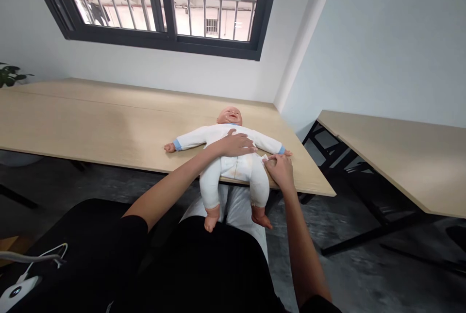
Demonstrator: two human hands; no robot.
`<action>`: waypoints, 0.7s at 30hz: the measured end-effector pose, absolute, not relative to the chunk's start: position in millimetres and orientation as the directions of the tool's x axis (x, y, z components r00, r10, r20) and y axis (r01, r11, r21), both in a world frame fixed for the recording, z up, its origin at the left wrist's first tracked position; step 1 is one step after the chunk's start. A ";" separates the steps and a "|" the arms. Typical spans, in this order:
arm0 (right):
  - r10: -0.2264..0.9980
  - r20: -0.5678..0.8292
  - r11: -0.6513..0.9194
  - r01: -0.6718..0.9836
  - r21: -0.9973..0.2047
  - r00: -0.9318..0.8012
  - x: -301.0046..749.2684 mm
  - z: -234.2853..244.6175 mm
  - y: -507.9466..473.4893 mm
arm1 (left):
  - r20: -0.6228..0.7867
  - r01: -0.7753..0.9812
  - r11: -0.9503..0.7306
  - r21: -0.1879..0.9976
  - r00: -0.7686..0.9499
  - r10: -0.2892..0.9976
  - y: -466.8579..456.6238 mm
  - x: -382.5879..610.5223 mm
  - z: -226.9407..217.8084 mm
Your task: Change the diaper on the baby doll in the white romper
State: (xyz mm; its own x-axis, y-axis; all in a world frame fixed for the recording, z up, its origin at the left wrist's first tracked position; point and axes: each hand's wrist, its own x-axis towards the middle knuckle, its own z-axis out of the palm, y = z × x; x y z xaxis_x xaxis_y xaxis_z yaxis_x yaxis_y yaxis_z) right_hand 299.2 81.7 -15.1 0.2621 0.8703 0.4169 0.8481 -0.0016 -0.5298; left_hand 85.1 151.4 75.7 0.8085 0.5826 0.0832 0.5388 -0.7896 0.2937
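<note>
Lying beneath spread left hand (236, 145): doll (236, 165); right hand (281, 169) alongside, pinching white material (265, 157).

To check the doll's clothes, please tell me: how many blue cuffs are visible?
2. One blue cuff of the doll is at the picture's left; the other is at the picture's right, near the person's right hand. Neither is hidden.

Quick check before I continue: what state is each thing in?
Doll: face up, arms spread, lower legs past the table edge.
White outfit: on, stained between the legs.
Left hand: laid open across the doll's torso.
Right hand: curled beside the doll's hip, grip unclear.
White device: cable attached.
Window: barred; open or shut unclear.
</note>
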 end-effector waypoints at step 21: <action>0.741 0.485 0.158 0.580 -0.799 0.465 250.2 47.2 91.2 | 0.116 0.440 -0.788 0.431 0.839 0.532 184.8 83.4 65.9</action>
